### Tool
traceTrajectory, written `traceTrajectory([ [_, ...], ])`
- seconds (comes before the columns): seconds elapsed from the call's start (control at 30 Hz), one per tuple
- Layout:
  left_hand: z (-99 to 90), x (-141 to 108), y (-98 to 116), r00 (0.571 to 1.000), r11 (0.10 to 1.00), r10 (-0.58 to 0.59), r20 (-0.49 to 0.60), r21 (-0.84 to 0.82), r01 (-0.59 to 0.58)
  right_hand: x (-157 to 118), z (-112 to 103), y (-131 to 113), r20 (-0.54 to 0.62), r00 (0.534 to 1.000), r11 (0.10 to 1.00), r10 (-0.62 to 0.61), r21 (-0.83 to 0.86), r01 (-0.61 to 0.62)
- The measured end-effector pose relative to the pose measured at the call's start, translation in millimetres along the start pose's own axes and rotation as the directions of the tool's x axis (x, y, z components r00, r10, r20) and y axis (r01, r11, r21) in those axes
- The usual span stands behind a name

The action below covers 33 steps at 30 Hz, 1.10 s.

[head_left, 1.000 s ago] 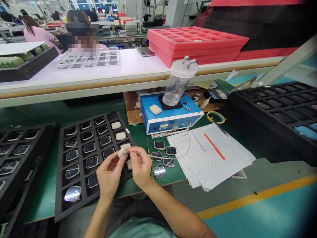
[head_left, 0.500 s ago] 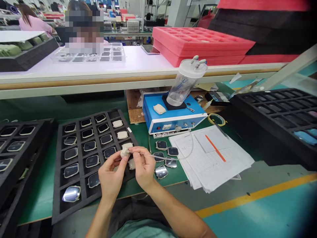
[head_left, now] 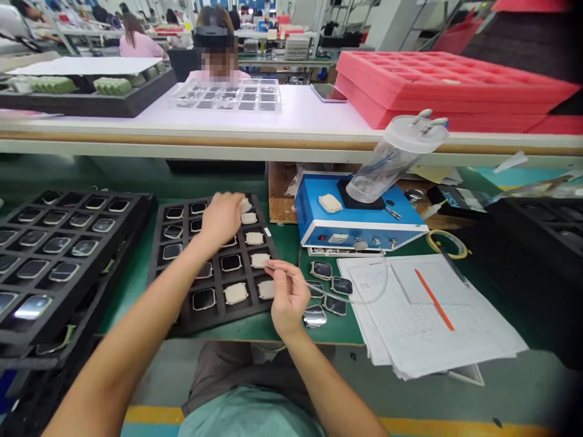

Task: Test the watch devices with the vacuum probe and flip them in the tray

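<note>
Had just parted the two hands, earlier brought together at a small pale case by the tube tip, and reached the left hand [head_left: 221,221] to the far right corner of the black tray [head_left: 214,320]. Bent its fingers together over a cell there, bare in the earlier views but now holding a pale case [head_left: 246,205], so seemingly set that case down; could not tell of any pinch on it. Kept the thin tube [head_left: 355,301] pinched between thumb and fingertips of the right hand [head_left: 289,297], near other pale cases in the right-hand column. Saw mostly dark-faced watches in the remaining cells, and more in the left tray [head_left: 124,224]. Noticed flat pieces in the clear tray [head_left: 279,97] on the upper shelf [head_left: 300,118], a blurred blue shape in the clear jar [head_left: 382,167], and one spare case [head_left: 330,203] on the blue box [head_left: 364,233].
</note>
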<state>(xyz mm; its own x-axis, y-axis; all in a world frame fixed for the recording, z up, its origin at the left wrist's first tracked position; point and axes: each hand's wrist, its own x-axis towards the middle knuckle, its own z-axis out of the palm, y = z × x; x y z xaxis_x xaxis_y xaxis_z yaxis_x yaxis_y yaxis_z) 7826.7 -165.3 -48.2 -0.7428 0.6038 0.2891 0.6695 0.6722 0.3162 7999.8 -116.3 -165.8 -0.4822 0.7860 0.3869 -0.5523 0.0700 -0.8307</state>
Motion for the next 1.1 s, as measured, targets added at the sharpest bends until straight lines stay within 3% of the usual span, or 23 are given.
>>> traceTrajectory([
  [0.07, 5.0, 45, -9, 0.999, 1.0, 0.0, 0.051, 0.007, 0.0, 0, 0, 1, 0.008, 1.0, 1.0, -0.009, -0.015, 0.009],
  [0.13, 14.2, 74, -14, 0.995, 1.0, 0.003, 0.101, 0.017, -0.005, 0, 1, 2, 0.012, 1.0, 0.999, -0.018, -0.042, 0.018],
  [0.23, 21.4, 79, -16, 0.993, 0.999, 0.014, 0.115, 0.036, -0.018, -1, 0, 2, 0.013, 1.0, 0.999, -0.025, -0.048, 0.026],
  [0.3, 17.9, 58, -18, 0.995, 0.998, 0.041, 0.089, 0.041, -0.045, -2, -1, 1, -0.003, 1.0, 0.999, -0.013, -0.036, 0.012],
  [0.37, 10.2, 20, -19, 0.993, 0.995, 0.083, 0.085, 0.044, -0.087, -2, -2, 0, -0.032, 0.999, 1.0, 0.014, -0.018, -0.014],
  [0.5, -0.1, -73, -20, 0.965, 0.983, 0.142, 0.219, 0.081, -0.163, -2, -3, -2, -0.055, 0.998, 0.999, 0.044, -0.002, -0.044],
  [0.57, 1.6, -103, -21, 0.96, 0.98, 0.12, 0.253, 0.124, -0.155, -1, -2, -2, -0.04, 0.999, 0.999, 0.033, -0.018, -0.034],
  [0.63, 5.7, -112, -21, 0.963, 0.979, 0.104, 0.25, 0.144, -0.143, 0, -3, -2, -0.021, 1.0, 0.999, 0.02, -0.04, -0.02],
  [0.77, 10.3, -104, -18, 0.968, 0.983, 0.098, 0.23, 0.13, -0.13, 1, -4, 0, -0.017, 1.0, 0.998, 0.003, -0.066, -0.004],
  [0.87, 15.3, -110, -12, 0.994, 0.999, 0.045, 0.104, -0.032, -0.042, 1, -5, 0, -0.009, 1.0, 0.998, 0.003, -0.064, -0.003],
  [0.93, 24.5, -121, -6, 0.997, 0.923, -0.071, -0.003, -0.379, 0.064, 1, -4, 0, 0.011, 1.0, 0.997, -0.008, -0.078, 0.009],
  [1.0, 36.6, -132, 0, 0.978, 0.696, -0.208, -0.013, -0.704, 0.139, 1, -4, 0, 0.017, 0.999, 0.995, -0.03, -0.092, 0.031],
  [1.1, 50.5, -141, 9, 0.943, 0.47, -0.332, 0.012, -0.865, 0.177, 1, -4, -1, 0.025, 0.998, 0.993, -0.053, -0.104, 0.056],
])
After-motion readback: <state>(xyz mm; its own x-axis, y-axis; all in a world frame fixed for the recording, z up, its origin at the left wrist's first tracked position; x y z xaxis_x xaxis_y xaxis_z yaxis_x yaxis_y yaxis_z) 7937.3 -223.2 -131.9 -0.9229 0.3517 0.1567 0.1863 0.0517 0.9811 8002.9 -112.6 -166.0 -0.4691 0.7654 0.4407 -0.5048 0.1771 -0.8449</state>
